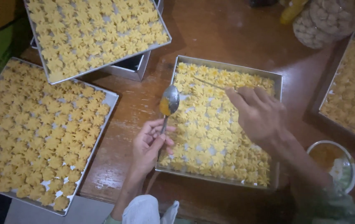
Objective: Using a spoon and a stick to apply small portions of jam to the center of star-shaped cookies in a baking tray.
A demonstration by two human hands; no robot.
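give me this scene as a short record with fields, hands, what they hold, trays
left hand: holds a spoon upright, orange-yellow filling in its bowl
right hand: holds a thin stick, tip over the cookies
middle tray: metal, full of yellow flower-shaped cookies, under both hands
other trays: left tray and upper tray, both filled with similar cookies
small bowl: lower right, orange contents
surface: brown wooden table

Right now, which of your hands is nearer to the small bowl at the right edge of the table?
Right. The right hand is over the middle tray, up and left of the small bowl. The left hand, holding the spoon, is beyond the tray's far side.
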